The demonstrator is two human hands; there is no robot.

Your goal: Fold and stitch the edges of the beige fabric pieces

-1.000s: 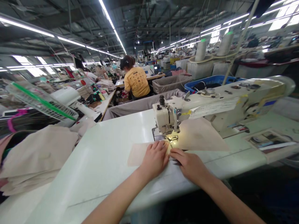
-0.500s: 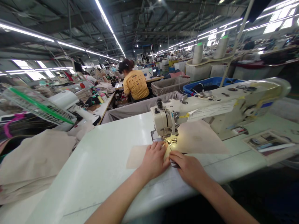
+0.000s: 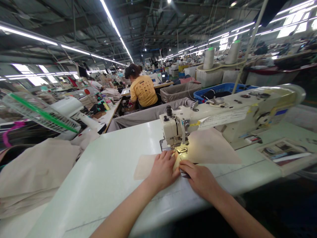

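Note:
A beige fabric piece (image 3: 210, 147) lies under the needle area of a white sewing machine (image 3: 173, 129), with part of it showing to the left. My left hand (image 3: 163, 167) rests on the fabric just in front of the presser foot, fingers pressed together and pointing at the lit needle area. Close on its right, my right hand (image 3: 198, 175) pinches the fabric's near edge between thumb and fingers, over a dark metal plate. The fingertips of both hands are near each other but apart.
Beige cloth (image 3: 37, 165) is heaped at the left, below a fan (image 3: 42, 112) with a green strip. A tray of small tools (image 3: 284, 152) is set in the table (image 3: 111, 158) at right. Beyond sit a person in yellow (image 3: 145, 91) and a blue basket (image 3: 223, 88).

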